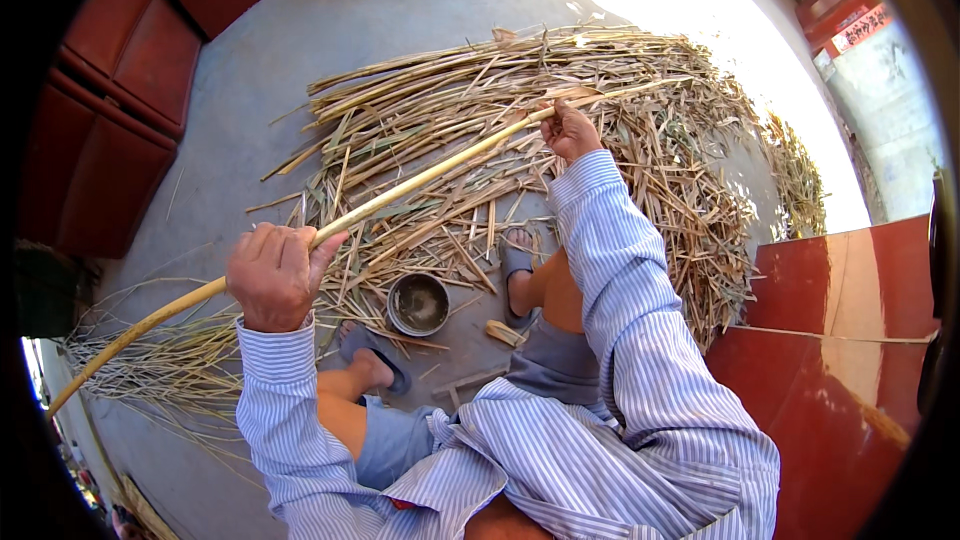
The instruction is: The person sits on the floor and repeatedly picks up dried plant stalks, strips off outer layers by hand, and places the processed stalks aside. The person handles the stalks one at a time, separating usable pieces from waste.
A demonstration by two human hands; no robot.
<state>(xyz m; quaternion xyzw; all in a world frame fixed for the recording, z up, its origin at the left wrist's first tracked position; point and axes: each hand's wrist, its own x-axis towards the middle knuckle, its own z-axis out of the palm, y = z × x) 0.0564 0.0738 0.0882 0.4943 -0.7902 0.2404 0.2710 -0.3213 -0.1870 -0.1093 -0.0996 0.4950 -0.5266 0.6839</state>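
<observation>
**Grey floor [235, 90] under a heap of dry stalks and leaves [660, 160], one long yellow stalk [430, 176] held aslant above**

The heap spreads over the middle of the floor, its stripped stalks lying roughly side by side toward the left. Red padded seats [120, 70] stand at upper left; glossy red panels [830, 360] are at lower right. The long stalk rises from the lower left rim of the view, bending on its way, to its thinner end over the heap. Loose thin stalks [170, 370] fan out beneath its lower part. The left hand [275, 275] is closed around the stalk, knuckles up; the right hand [572, 132] pinches it farther along, near the thin end, between thumb and curled fingers. Grey slippers [515, 260] are on both feet. Between them sits a round metal bowl [393, 323].
</observation>
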